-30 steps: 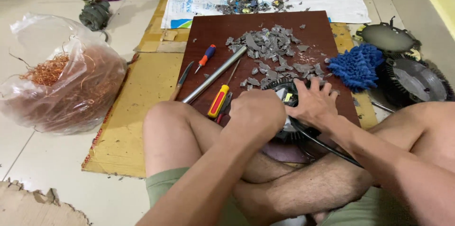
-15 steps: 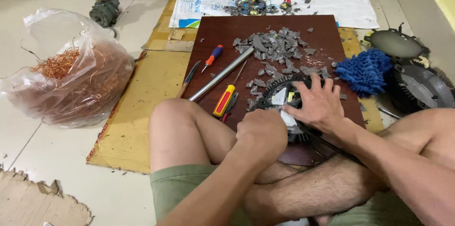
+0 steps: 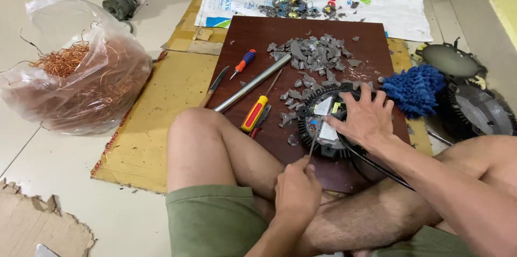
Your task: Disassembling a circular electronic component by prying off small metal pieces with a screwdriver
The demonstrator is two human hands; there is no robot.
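A thin metal tool (image 3: 314, 143) is held in the left hand (image 3: 297, 191), whose grip is closed tightly around its lower end; the tip is pointed into the middle of a round black motor part (image 3: 327, 122). That part lies on a dark brown board (image 3: 253, 36) on the floor, just in front of the crossed legs. It is pressed down by the right hand (image 3: 366, 119), which is laid flat across its right side with the fingers (image 3: 367, 93) spread wide, so nothing is gripped there. A black cable (image 3: 371, 162) is seen running from the part under the right forearm.

Grey broken fragments (image 3: 312, 55) are heaped on the board beyond the part. To the left of it a yellow-and-red screwdriver (image 3: 254, 113), a long metal rod (image 3: 252, 83) and a small red-and-blue screwdriver (image 3: 243, 62) are laid. A blue fluffy cloth (image 3: 413, 89) is found just to the right of the board, and a clear bag of copper wire (image 3: 81, 82) well apart on the left.
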